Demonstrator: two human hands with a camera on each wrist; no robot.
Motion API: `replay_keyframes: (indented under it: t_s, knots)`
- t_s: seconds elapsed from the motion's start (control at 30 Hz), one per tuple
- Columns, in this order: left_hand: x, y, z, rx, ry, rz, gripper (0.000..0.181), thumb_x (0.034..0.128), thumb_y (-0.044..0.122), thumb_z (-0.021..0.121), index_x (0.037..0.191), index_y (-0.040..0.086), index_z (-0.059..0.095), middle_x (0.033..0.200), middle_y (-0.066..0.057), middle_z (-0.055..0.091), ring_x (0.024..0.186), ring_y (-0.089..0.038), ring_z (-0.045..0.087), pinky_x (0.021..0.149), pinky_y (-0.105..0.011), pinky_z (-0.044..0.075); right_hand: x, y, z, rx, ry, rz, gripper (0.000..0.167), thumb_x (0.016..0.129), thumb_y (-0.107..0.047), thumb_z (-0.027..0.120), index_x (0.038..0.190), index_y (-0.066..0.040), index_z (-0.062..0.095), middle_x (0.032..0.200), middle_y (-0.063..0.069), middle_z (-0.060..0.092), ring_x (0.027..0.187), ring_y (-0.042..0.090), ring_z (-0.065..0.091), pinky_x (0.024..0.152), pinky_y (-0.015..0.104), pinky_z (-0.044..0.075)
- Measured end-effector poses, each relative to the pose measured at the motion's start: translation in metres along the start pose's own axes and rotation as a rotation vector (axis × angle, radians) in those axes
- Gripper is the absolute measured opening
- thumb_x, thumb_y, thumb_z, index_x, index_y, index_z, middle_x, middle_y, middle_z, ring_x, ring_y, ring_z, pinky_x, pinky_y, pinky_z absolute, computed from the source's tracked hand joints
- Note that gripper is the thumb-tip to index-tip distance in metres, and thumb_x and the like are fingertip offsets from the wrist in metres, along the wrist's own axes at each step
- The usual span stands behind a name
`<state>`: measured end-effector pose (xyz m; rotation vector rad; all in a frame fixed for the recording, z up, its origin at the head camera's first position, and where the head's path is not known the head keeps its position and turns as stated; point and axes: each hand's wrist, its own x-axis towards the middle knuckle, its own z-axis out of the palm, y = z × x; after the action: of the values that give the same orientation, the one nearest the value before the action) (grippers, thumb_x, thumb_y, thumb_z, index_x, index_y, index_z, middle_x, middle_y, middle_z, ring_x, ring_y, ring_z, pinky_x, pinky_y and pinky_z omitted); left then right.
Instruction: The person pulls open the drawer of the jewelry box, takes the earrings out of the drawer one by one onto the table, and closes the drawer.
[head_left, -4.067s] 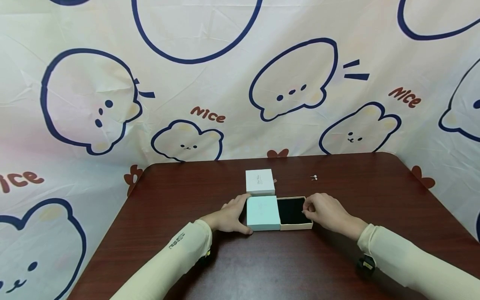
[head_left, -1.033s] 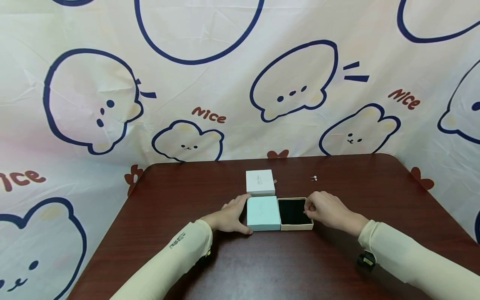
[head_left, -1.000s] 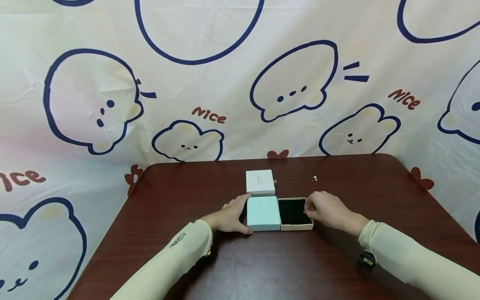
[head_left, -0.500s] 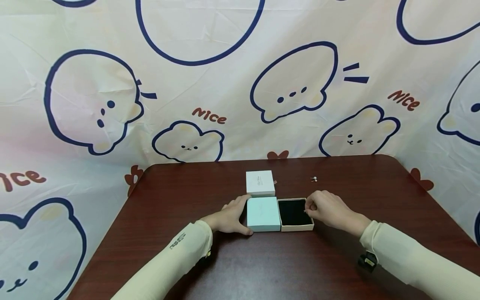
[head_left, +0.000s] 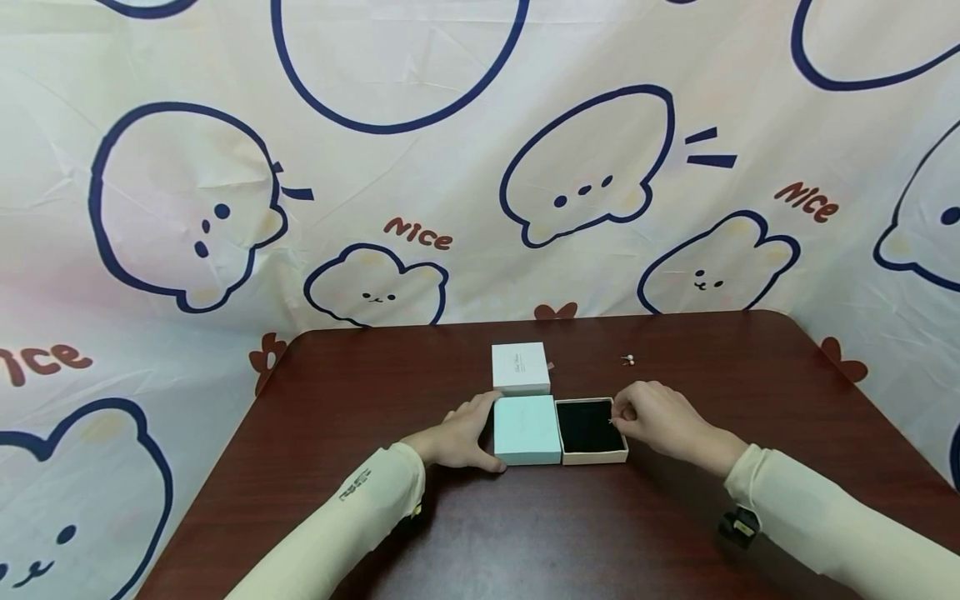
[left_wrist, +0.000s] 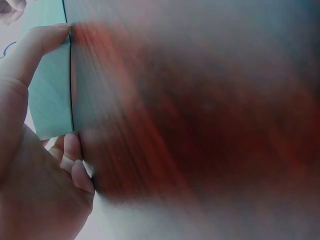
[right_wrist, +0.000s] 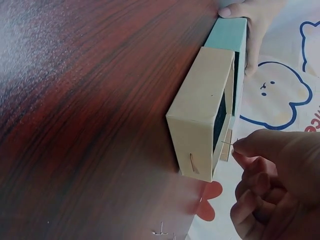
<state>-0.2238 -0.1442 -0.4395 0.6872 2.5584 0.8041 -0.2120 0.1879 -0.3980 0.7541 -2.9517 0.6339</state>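
A slide-out jewelry box has a mint-green sleeve (head_left: 527, 430) and a cream drawer (head_left: 594, 457) with a black lining, pulled out to the right. My left hand (head_left: 456, 433) grips the sleeve's left end, thumb at the near corner and index finger at the far corner. At the drawer's right end my right hand (head_left: 660, 421) pinches a small earring (right_wrist: 227, 143) between thumb and index finger. Only its thin metal post shows, pointing at the black lining; whether it touches is unclear. The fingertips hide the rest.
Behind the sleeve stands a white box (head_left: 521, 367) with small print on its lid. A pair of earrings (head_left: 627, 360) lies on the brown table (head_left: 525, 533) beyond the drawer. A ribbon tab (right_wrist: 194, 163) shows on the drawer's end.
Since the earliest frame my right hand has shifted very slightly to the right and up, still pinching the earring at the drawer. The left hand stays on the sleeve.
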Motion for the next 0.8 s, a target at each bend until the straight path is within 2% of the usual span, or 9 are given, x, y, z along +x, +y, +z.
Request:
replay_keyframes:
  t_s: [0.4,0.8]
  knots:
    - [0.0003,-0.0005,0.0004,0.003,-0.001,-0.005,0.113,0.0797,0.042,0.083,0.162,0.014,0.011,0.166,-0.012,0.022,0.153,-0.036,0.022,0.119,-0.063,0.017,-0.0030,0.0016,-0.0038,-0.011,0.032,0.011,0.013,0.089,-0.009,0.068,0.081,-0.016,0.075,0.061,-0.012,0.049,0.054,0.003,0.040,0.048,0.021,0.030]
    - [0.0008,-0.0010,0.0004,0.006,0.001,-0.001,0.113,0.0797,0.042,0.083,0.162,0.014,0.012,0.166,-0.012,0.022,0.153,-0.035,0.023,0.118,-0.063,0.019,-0.0065,0.0053,-0.0092,0.004,0.046,0.048,0.009,0.088,-0.011,0.073,0.080,-0.015,0.074,0.062,-0.010,0.050,0.055,0.005,0.043,0.048,0.023,0.033]
